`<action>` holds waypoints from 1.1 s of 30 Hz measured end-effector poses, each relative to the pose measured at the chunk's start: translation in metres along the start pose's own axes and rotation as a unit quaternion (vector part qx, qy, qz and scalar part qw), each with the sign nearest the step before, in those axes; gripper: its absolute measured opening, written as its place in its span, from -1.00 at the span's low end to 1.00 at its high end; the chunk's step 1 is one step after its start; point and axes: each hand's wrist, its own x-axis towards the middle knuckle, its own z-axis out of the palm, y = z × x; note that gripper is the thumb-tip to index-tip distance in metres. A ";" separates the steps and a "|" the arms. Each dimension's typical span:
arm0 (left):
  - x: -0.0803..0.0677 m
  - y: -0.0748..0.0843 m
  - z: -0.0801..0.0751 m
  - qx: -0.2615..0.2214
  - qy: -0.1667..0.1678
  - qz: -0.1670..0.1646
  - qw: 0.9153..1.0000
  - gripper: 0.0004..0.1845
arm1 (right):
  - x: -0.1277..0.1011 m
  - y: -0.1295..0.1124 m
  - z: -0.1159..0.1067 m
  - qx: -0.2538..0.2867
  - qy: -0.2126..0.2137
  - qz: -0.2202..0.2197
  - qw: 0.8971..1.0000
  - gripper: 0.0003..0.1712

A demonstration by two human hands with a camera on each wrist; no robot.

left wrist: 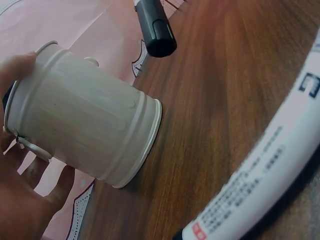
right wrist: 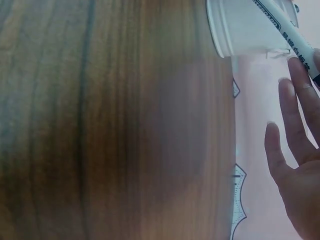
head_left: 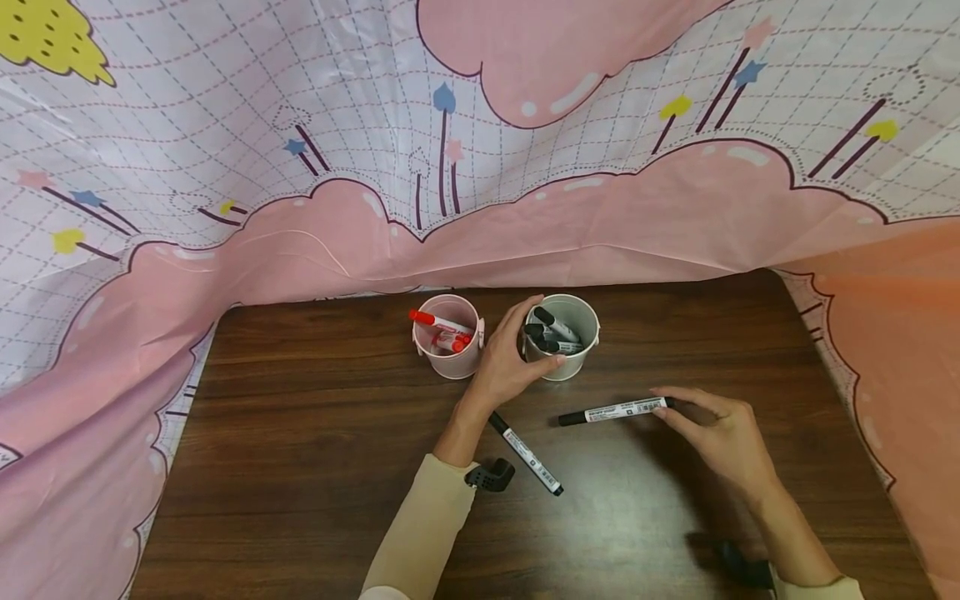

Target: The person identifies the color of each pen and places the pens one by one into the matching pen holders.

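Observation:
My left hand (head_left: 504, 362) holds the rim of a small white bucket (head_left: 573, 367), its thumb on the near edge and fingers along the left side. Several black-capped markers (head_left: 557, 324) stand and lean inside that bucket. To its lower right, my right hand (head_left: 723, 437) pinches a black whiteboard marker (head_left: 624, 411) by its end between thumb and fingertips. The marker's black cap (left wrist: 157, 35) points left, and the left wrist view shows it beside the bucket. Another black marker (head_left: 531, 458) lies on the table just right of my left wrist.
A pink bucket (head_left: 447, 367) with several red markers (head_left: 433, 320) stands left of my left hand. Both buckets are near the back edge of the dark wooden table (head_left: 300, 450). A patterned pink and white cloth (head_left: 637, 221) hangs behind and around the table.

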 end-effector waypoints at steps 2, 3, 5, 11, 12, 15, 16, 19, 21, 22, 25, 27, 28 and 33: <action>0.000 0.000 0.000 0.000 -0.001 -0.001 1.000 -0.02 | 0.002 -0.003 -0.002 0.000 0.003 -0.002 1.000 -0.64; 0.000 0.000 -0.001 0.001 -0.001 -0.002 1.000 -0.02 | 0.003 -0.004 -0.003 -0.001 0.007 -0.003 1.000 -0.64; 0.000 0.001 -0.001 0.002 -0.001 -0.003 1.000 -0.02 | 0.006 -0.006 -0.005 0.004 0.009 -0.005 1.000 -0.64; 0.002 0.000 0.000 0.002 0.001 -0.002 1.000 -0.02 | 0.018 -0.012 -0.016 0.027 0.006 -0.027 0.999 -0.62; 0.002 0.000 0.000 0.002 0.000 -0.002 1.000 -0.02 | 0.020 -0.012 -0.018 0.025 0.008 -0.033 0.999 -0.61; 0.002 0.001 0.000 0.001 -0.001 -0.005 1.000 -0.02 | 0.029 -0.016 -0.024 0.020 0.016 -0.046 0.999 -0.61; 0.002 0.001 0.000 0.001 -0.001 -0.006 1.000 -0.02 | 0.032 -0.017 -0.026 0.019 0.018 -0.048 0.998 -0.62; 0.003 0.001 0.000 0.002 -0.001 -0.006 1.000 -0.02 | 0.039 -0.021 -0.030 0.027 0.020 -0.046 0.998 -0.63; 0.002 0.000 0.000 0.002 0.000 -0.006 1.000 -0.02 | 0.042 -0.024 -0.032 0.031 0.019 -0.042 0.998 -0.63; 0.002 0.000 0.000 0.003 -0.001 -0.006 1.000 -0.02 | 0.043 -0.025 -0.032 0.032 0.018 -0.043 0.998 -0.63; 0.002 0.000 0.000 0.004 0.000 -0.006 1.000 -0.02 | 0.046 -0.027 -0.034 0.031 0.022 -0.040 0.998 -0.62; 0.003 -0.001 0.000 0.004 0.000 -0.004 1.000 -0.02 | 0.048 -0.029 -0.034 0.030 0.027 -0.040 0.998 -0.62; 0.003 -0.001 0.001 0.004 0.001 -0.004 1.000 -0.02 | 0.049 -0.029 -0.034 0.031 0.029 -0.040 0.998 -0.62; 0.003 -0.001 0.001 0.002 0.001 -0.003 1.000 -0.02 | 0.055 -0.032 -0.034 0.025 0.040 -0.066 0.997 -0.63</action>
